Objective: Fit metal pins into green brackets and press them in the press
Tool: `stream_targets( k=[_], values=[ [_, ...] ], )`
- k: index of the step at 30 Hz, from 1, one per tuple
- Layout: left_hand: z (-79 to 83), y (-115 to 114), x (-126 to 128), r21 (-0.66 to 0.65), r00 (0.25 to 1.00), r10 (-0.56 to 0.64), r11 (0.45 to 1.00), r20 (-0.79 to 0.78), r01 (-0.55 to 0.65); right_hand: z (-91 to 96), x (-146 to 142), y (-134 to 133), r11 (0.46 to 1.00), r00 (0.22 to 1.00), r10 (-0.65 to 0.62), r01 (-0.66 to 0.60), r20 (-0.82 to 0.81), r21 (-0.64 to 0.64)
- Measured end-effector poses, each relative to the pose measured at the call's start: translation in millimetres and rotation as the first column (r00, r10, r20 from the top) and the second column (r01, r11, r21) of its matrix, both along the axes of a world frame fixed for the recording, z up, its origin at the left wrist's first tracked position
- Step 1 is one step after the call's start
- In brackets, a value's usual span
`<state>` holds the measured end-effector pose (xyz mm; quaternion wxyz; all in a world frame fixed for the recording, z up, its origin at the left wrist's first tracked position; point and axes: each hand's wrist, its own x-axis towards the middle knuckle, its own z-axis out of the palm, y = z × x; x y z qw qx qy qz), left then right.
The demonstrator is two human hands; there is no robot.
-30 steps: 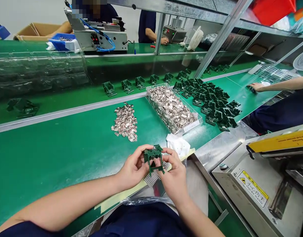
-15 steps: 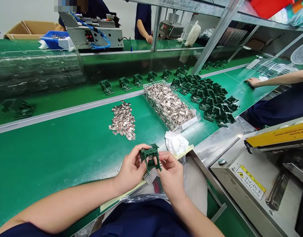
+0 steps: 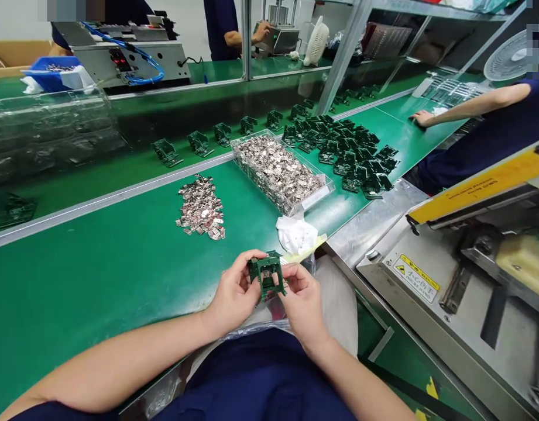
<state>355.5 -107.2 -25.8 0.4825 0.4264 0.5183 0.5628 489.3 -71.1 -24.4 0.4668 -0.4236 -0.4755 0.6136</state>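
Observation:
Both of my hands grip one small dark green plastic frame (image 3: 265, 273) over the near edge of the green bench. My left hand (image 3: 232, 295) pinches its left side and my right hand (image 3: 303, 304) pinches its right side. A loose pile of small metal clips (image 3: 199, 207) lies on the mat ahead of my left hand. A clear tray (image 3: 313, 196) full of the same clips stands ahead of my right hand. Many more green frames (image 3: 350, 153) are heaped beyond the tray.
A white cloth (image 3: 296, 234) lies just past my hands. A grey press machine (image 3: 453, 251) with a yellow warning label stands at the right. A co-worker's arm (image 3: 464, 107) rests on the bench at far right. Green frames ride the conveyor belt (image 3: 120, 169) behind.
The view has swung right and down, so the bench contents sit further left. My hands stay closed on the green frame, holding it slightly nearer my body.

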Motion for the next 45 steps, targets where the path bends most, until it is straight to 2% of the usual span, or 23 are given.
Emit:
stream_targets(
  k=[2, 4, 6, 8, 10, 14, 18, 21, 25, 29, 32, 34, 37, 40, 42, 45],
  values=[
    [-1.3, 8.2, 5.4, -0.003, 0.998, 0.008, 1.000, 0.058, -0.008, -9.0, 13.2, -2.3, 0.998, 0.997, -0.066, 0.066, 0.029, 0.011],
    [-3.6, 20.7, 10.5, -0.016, 0.988, 0.066, 0.998, 0.138, -0.065, -21.8, 23.8, -5.6, 0.993, 0.990, -0.115, 0.115, 0.086, 0.005],
    [-7.7, 34.5, 15.1, -0.038, 0.970, 0.131, 0.991, 0.204, -0.125, -36.2, 27.8, -9.5, 0.999, 0.987, -0.033, 0.039, 0.156, -0.037],
    [-13.4, 45.2, 19.1, -0.050, 0.956, 0.164, 0.986, 0.244, -0.157, -49.2, 24.4, -13.6, 0.989, 0.974, 0.136, -0.121, 0.180, -0.090],
    [-19.1, 49.8, 22.2, -0.051, 0.949, 0.177, 0.984, 0.260, -0.169, -58.4, 16.3, -17.5, 0.975, 0.959, 0.217, -0.205, 0.181, -0.083],
    [-25.9, 44.7, 25.3, -0.043, 0.956, 0.164, 0.986, 0.242, -0.158, -66.5, 4.6, -24.9, 0.982, 0.962, 0.186, -0.190, 0.201, 0.000],
    [-27.9, 39.6, 24.4, -0.007, 0.974, 0.094, 0.995, 0.205, -0.095, -72.2, 6.8, -28.6, 0.969, 0.949, 0.219, -0.238, 0.226, 0.061],
    [-30.9, 40.4, 22.8, 0.032, 0.990, 0.074, 0.996, 0.117, -0.078, -78.1, 10.5, -25.7, 0.950, 0.931, 0.242, -0.284, 0.273, 0.128],
    [-35.8, 43.2, 21.3, 0.057, 0.998, 0.055, 0.997, -0.015, -0.054, -86.4, 15.5, -16.9, 0.911, 0.883, 0.285, -0.371, 0.373, 0.180],
    [-35.8, 46.4, 21.4, 0.070, 0.998, 0.057, 0.996, 0.012, -0.057, -93.9, 27.8, -7.7, 0.884, 0.794, 0.335, -0.451, 0.507, 0.122],
    [-33.4, 46.0, 21.2, 0.087, 0.997, 0.062, 0.994, 0.053, -0.066, -84.8, 43.2, -1.4, 0.894, 0.742, 0.319, -0.443, 0.589, 0.074],
    [-31.8, 43.7, 20.5, 0.092, 0.997, 0.041, 0.995, 0.071, -0.047, -65.9, 53.0, 2.8, 0.922, 0.750, 0.252, -0.379, 0.612, 0.085],
    [-29.3, 39.1, 19.0, 0.107, 0.996, -0.009, 0.994, 0.086, 0.000, -27.4, 58.9, 10.3, 0.947, 0.821, 0.097, -0.249, 0.562, 0.201],
    [-26.2, 35.2, 17.4, 0.131, 0.998, -0.022, 0.991, 0.057, 0.015, 1.2, 50.3, 19.5, 0.913, 0.892, -0.016, -0.170, 0.451, 0.370],
    [-23.9, 32.9, 16.3, 0.147, 1.000, -0.017, 0.989, 0.007, 0.015, 8.2, 39.3, 24.7, 0.891, 0.916, -0.069, -0.122, 0.394, 0.438],
    [-21.6, 29.5, 14.7, 0.167, 0.998, -0.014, 0.986, -0.058, 0.023, 6.7, 24.0, 27.8, 0.888, 0.914, -0.119, -0.076, 0.387, 0.454]
  ],
)
